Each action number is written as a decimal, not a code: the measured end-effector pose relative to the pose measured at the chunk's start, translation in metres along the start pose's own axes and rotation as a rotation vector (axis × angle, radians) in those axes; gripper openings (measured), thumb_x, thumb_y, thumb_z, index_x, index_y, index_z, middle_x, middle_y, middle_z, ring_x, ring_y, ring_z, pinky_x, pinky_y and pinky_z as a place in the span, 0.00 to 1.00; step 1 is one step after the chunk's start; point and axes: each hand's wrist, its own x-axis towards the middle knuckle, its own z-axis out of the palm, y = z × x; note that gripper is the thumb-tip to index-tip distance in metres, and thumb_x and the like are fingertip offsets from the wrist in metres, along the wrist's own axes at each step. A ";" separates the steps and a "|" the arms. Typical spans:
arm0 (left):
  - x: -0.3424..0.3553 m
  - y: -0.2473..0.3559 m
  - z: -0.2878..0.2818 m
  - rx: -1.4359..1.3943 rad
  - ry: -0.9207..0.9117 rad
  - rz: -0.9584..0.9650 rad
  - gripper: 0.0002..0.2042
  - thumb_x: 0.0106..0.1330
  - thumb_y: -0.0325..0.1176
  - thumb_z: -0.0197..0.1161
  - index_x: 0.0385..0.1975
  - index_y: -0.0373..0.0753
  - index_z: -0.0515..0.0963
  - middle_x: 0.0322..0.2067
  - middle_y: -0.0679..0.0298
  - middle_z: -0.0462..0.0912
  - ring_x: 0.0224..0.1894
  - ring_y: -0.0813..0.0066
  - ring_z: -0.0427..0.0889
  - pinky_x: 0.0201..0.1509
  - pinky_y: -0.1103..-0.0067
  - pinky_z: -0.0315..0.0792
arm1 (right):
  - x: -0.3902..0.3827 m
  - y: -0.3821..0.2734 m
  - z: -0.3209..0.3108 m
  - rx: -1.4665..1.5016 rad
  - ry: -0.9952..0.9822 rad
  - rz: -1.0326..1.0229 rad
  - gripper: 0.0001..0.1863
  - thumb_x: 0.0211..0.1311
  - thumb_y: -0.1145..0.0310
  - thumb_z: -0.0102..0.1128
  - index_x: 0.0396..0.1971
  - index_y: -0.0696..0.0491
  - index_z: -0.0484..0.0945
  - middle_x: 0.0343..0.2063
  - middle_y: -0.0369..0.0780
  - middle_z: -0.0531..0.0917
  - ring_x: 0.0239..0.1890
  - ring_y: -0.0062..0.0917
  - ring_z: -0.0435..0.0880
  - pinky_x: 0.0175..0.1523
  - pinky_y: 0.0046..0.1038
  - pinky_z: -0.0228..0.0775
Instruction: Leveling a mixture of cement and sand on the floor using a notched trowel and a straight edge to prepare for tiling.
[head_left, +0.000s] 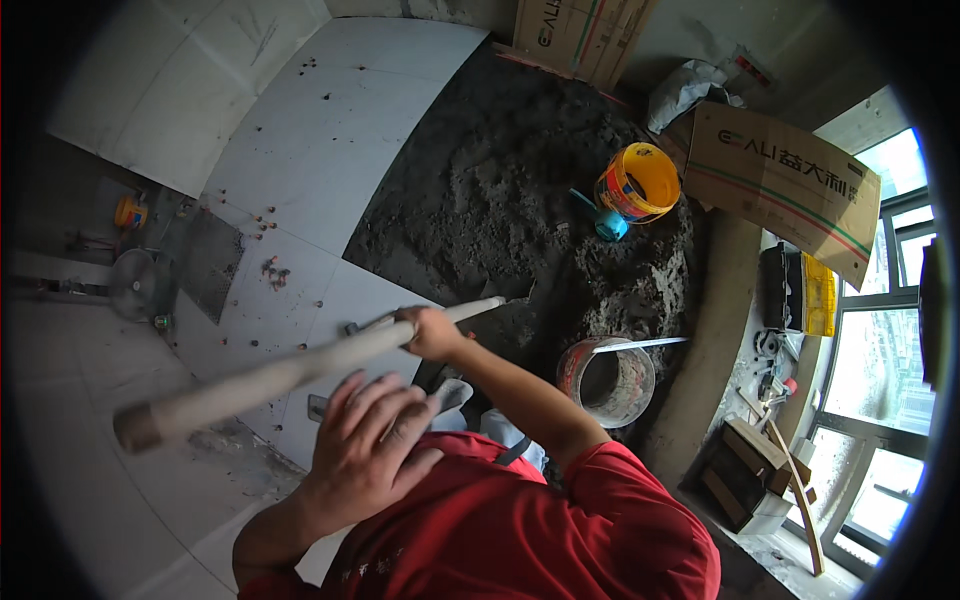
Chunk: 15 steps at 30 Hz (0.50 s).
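A long-handled shovel [310, 366] with a pale wooden shaft slants across the view, its thick butt end at the lower left. My right hand [432, 334] is closed around the shaft toward its far end. The blade, hard to make out, meets the dark wet mortar [450, 190] spread over the floor. My left hand [375, 435] hovers just below the shaft with fingers apart, holding nothing. Pale floor tiles [350, 100] dotted with small levelling clips border the mortar on the left.
A yellow bucket [655, 180] and a turquoise scoop-like item [611, 226] sit on the mortar. Nearer stands a dirty bucket [635, 385] with a straight strip across its rim. Cardboard [780, 190] leans by the window. Tools and wood scraps [750, 455] line the ledge; a fan [145, 285] is far left.
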 end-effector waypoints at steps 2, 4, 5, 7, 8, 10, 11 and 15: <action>0.007 -0.017 0.026 0.509 -0.251 -0.278 0.38 0.59 0.45 0.77 0.68 0.40 0.71 0.62 0.51 0.76 0.56 0.49 0.81 0.63 0.51 0.72 | -0.025 0.030 0.048 -0.092 -0.174 -0.003 0.16 0.46 0.63 0.72 0.35 0.49 0.80 0.33 0.44 0.85 0.41 0.45 0.85 0.50 0.45 0.77; -0.046 -0.056 0.077 0.598 -0.642 -0.696 0.42 0.59 0.47 0.75 0.73 0.43 0.66 0.66 0.48 0.73 0.58 0.47 0.81 0.61 0.49 0.73 | -0.051 0.028 0.100 -0.091 -0.226 -0.020 0.16 0.47 0.65 0.70 0.38 0.51 0.79 0.34 0.43 0.83 0.45 0.43 0.83 0.55 0.43 0.74; -0.080 -0.076 0.112 0.488 -0.850 -0.947 0.42 0.59 0.46 0.75 0.74 0.43 0.64 0.66 0.45 0.73 0.59 0.46 0.81 0.59 0.50 0.74 | -0.060 0.034 0.121 -0.051 -0.287 -0.029 0.16 0.49 0.66 0.69 0.38 0.52 0.78 0.34 0.45 0.82 0.45 0.42 0.83 0.55 0.44 0.73; -0.151 -0.112 0.169 0.132 -0.927 -1.171 0.30 0.59 0.39 0.69 0.62 0.40 0.71 0.38 0.50 0.88 0.39 0.48 0.89 0.46 0.52 0.80 | -0.111 0.082 0.172 -0.103 -0.480 -0.038 0.19 0.47 0.67 0.68 0.42 0.53 0.78 0.33 0.46 0.82 0.46 0.42 0.83 0.56 0.44 0.73; -0.210 -0.114 0.207 0.160 -0.887 -1.160 0.23 0.58 0.40 0.70 0.50 0.40 0.72 0.28 0.53 0.87 0.32 0.45 0.88 0.37 0.50 0.79 | -0.131 0.108 0.191 -0.009 -0.232 0.053 0.20 0.47 0.67 0.68 0.43 0.54 0.78 0.33 0.47 0.81 0.45 0.43 0.83 0.55 0.43 0.74; -0.225 -0.120 0.253 0.204 -0.972 -1.381 0.20 0.58 0.43 0.68 0.47 0.40 0.77 0.31 0.47 0.88 0.38 0.44 0.89 0.42 0.53 0.81 | -0.165 0.207 0.204 0.104 0.208 0.499 0.21 0.49 0.66 0.68 0.45 0.54 0.78 0.32 0.46 0.81 0.41 0.43 0.84 0.51 0.43 0.77; -0.196 -0.120 0.260 0.049 -0.951 -1.345 0.16 0.69 0.36 0.60 0.54 0.43 0.72 0.35 0.52 0.89 0.35 0.43 0.87 0.40 0.50 0.79 | -0.178 0.270 0.206 0.116 0.422 0.814 0.20 0.52 0.65 0.68 0.46 0.54 0.78 0.31 0.45 0.81 0.39 0.43 0.84 0.49 0.42 0.78; -0.184 -0.157 0.354 -0.175 -1.050 -1.590 0.09 0.71 0.35 0.57 0.47 0.43 0.75 0.33 0.51 0.88 0.38 0.45 0.88 0.38 0.54 0.79 | -0.179 0.493 0.245 1.542 0.542 1.572 0.15 0.66 0.55 0.65 0.37 0.53 0.79 0.26 0.39 0.81 0.30 0.32 0.82 0.38 0.39 0.77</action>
